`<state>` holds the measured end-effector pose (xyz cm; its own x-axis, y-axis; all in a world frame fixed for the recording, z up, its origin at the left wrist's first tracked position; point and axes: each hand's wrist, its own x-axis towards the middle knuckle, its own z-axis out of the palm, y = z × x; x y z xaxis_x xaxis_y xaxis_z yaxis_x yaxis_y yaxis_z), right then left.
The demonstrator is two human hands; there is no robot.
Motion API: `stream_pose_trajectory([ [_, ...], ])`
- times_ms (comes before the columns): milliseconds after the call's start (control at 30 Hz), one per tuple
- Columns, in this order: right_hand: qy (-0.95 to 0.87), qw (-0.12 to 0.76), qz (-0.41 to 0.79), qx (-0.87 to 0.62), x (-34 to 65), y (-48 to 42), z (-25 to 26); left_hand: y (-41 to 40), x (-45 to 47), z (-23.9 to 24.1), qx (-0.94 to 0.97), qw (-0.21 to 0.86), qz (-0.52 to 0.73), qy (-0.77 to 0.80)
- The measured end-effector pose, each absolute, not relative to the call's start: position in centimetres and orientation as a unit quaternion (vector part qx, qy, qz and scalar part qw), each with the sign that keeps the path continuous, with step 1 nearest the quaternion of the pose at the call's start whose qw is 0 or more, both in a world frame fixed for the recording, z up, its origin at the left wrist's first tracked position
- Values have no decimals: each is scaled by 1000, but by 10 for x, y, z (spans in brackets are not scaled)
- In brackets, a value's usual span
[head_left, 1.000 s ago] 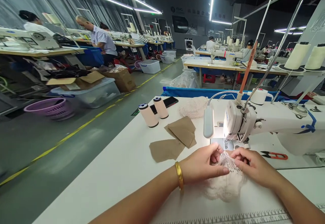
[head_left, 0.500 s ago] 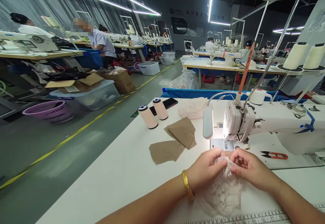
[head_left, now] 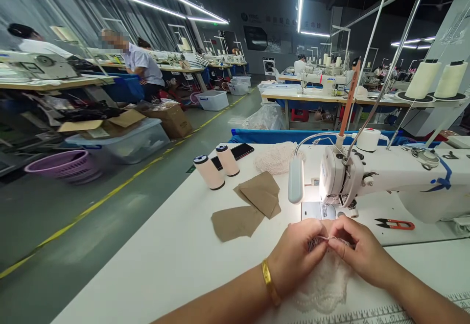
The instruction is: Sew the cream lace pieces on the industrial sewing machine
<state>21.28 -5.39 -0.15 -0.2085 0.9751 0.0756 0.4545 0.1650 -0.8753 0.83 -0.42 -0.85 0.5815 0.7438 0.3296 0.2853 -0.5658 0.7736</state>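
Observation:
A pale pink piece of lace (head_left: 325,287) hangs from both hands just in front of the sewing machine (head_left: 340,179). My left hand (head_left: 299,250), with a gold bracelet at the wrist, pinches the lace's upper edge between thumb and fingers. Close beside it, my right hand (head_left: 358,250) pinches the same edge, and a short stretch of it shows between the fingertips. The lower part of the lace lies on the white table (head_left: 165,260). Some of the lace is hidden behind the fingers.
Brown fabric pieces (head_left: 238,221) lie left of the machine. Behind them stand two thread spools (head_left: 209,172), a phone (head_left: 240,151) and a lace pile (head_left: 275,158). Orange-handled thread snips (head_left: 395,224) rest at right; a ruler (head_left: 389,315) runs along the front. A lamp (head_left: 296,179) hangs beside the needle.
Both hands have turned the lace's gathered top edge, so a thin taut strip now shows between the fingertips. The view has shifted slightly.

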Motion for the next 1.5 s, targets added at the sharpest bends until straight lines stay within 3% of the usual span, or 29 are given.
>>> stream_pose_trajectory([
  [133,-706,372,331,-503,213,-55,-5,-5,10,-10,815,333,350,319],
  [300,-724,411,287,-474,214,-54,-10,-5,13,-9,768,423,365,311],
  [567,-760,442,232,-416,214,-53,-13,-7,15,-3,729,475,360,337],
  [967,-766,427,194,-439,217,-54,-14,-2,12,-5,761,416,373,331],
  [1500,-774,416,174,-445,215,-57,-12,-4,17,-5,711,513,326,355],
])
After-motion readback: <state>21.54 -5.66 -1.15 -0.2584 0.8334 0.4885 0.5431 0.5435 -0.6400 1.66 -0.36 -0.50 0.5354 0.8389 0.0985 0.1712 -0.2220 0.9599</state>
